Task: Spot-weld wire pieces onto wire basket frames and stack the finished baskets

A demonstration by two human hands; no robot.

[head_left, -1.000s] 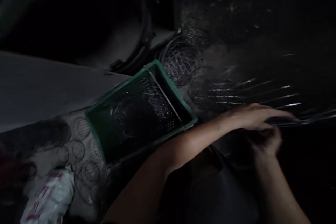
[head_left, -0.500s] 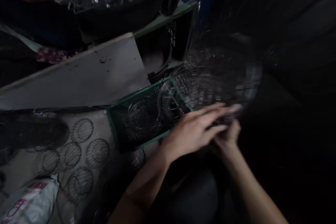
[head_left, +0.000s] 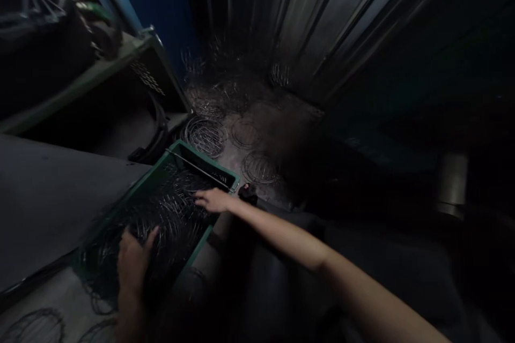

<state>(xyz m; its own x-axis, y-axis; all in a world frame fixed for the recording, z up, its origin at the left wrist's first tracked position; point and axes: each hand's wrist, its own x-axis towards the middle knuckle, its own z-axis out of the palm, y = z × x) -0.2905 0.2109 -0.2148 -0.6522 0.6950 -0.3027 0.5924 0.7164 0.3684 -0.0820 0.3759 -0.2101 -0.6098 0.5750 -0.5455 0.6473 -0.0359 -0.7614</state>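
Observation:
A green crate stands on the floor, with blurred round wire pieces lying in it. My left hand is at the crate's near left part, its thumb and fingers spread against the wire pieces. Across the crate, by its right side, my right hand reaches in over the wires with its fingers apart. The fingertips of both hands touch or nearly touch the wires; the blur hides the exact contact. A thin metal rod crosses the crate's far end.
More round wire pieces lie on the floor beyond the crate, others at the lower left. A grey panel borders the crate on the left. Behind it is a larger green-edged bin. Corrugated sheeting rises at the back.
The view has swung right. My hands were close together on a blurred wire bundle right of the crate; now they are apart over the crate, which holds more wire pieces.

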